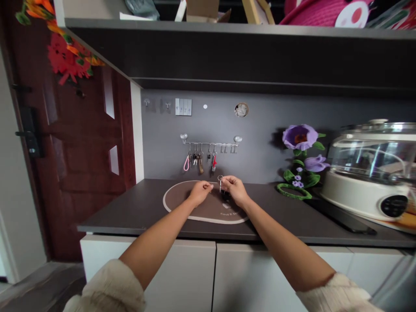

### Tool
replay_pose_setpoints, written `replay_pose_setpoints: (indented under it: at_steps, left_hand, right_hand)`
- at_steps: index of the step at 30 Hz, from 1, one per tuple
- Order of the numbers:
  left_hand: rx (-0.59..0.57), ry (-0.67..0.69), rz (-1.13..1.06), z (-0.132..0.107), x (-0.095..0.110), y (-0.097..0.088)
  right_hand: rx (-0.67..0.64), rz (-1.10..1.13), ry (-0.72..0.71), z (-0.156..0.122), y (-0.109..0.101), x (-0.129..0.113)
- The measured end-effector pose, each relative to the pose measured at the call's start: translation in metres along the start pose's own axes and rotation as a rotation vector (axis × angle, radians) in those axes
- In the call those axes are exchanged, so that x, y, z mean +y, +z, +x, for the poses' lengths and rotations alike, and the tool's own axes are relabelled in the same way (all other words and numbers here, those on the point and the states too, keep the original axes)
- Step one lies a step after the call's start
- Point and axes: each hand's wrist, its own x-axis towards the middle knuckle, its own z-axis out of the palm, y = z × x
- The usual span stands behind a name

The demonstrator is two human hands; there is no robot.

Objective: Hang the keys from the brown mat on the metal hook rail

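The right hand (234, 190) is pinching a key ring (220, 177), suspending a key (220, 186) clear of the oval mat (177, 195) on the table (130, 208). The left hand (201, 193) is curling nearly closed just beside it; whether it is gripping anything cannot be determined.
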Motion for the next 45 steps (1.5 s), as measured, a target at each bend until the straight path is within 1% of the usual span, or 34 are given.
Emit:
replay_pose_setpoints:
  at_steps: [4, 9, 13, 17, 23, 26, 32, 38, 45]
  left_hand:
    - [-0.004, -0.005, 0.066, 0.002, -0.005, 0.003]
    - [-0.048, -0.009, 0.088, 0.005, -0.007, 0.005]
    - [-0.078, -0.026, 0.085, 0.006, -0.007, 0.006]
    - [-0.088, -0.036, 0.066, 0.006, -0.006, 0.006]
    - [-0.102, -0.046, 0.074, 0.007, -0.006, 0.008]
    - [-0.112, -0.056, 0.075, 0.008, -0.006, 0.007]
    - [-0.119, -0.047, 0.083, 0.009, -0.008, 0.006]
    - [-0.117, -0.055, 0.075, 0.011, -0.011, 0.007]
    - [-0.12, -0.066, 0.066, 0.01, -0.01, 0.007]
  right_hand:
    - [0.078, 0.061, 0.05, 0.015, 0.002, -0.016]
    - [0.162, 0.089, 0.047, 0.051, 0.006, -0.037]
    - [0.214, 0.106, 0.04, 0.078, 0.01, -0.049]
    - [0.287, 0.101, 0.051, 0.099, 0.012, -0.05]
    - [0.36, 0.085, 0.065, 0.122, 0.013, -0.041]
    - [0.362, 0.1, 0.065, 0.128, 0.014, -0.037]
    - [0.416, 0.088, 0.091, 0.134, 0.015, -0.03]
    - [0.417, 0.082, 0.11, 0.136, 0.011, -0.021]
    - [0.349, 0.066, 0.091, 0.129, 0.007, -0.018]
